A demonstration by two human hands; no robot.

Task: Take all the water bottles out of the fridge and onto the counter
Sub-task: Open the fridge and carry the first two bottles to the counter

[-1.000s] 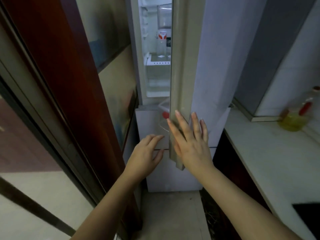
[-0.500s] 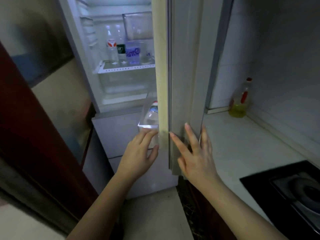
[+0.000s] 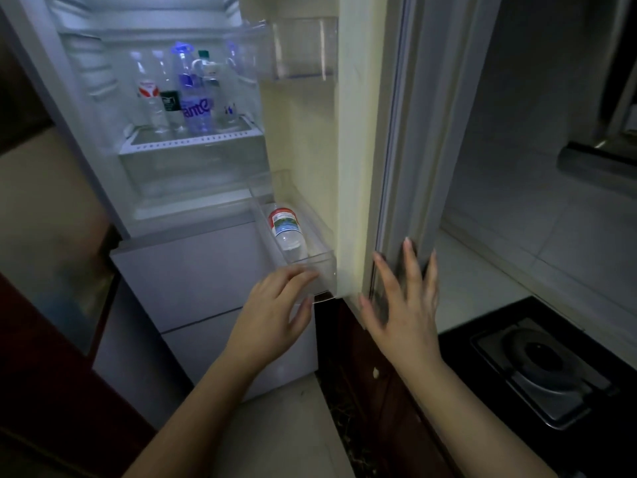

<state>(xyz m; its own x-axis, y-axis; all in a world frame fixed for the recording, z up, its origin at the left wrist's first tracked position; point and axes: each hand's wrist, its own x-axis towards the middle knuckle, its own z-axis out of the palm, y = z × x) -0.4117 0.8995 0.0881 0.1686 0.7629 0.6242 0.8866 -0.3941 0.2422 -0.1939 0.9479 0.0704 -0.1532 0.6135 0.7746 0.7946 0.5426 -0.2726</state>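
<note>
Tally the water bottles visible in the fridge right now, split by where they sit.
Bottles standing on the inner shelf: 5, as far as the blur allows
Bottles in the lower door bin: 1, the red-capped bottle
Bottles in the upper door bin: 0
Total: 6

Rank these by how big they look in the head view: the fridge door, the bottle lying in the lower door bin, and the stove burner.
1. Fridge door, by far.
2. Stove burner.
3. Bottle lying in the lower door bin; its apparent size is close to the burner's, so that order is unsure.
</note>
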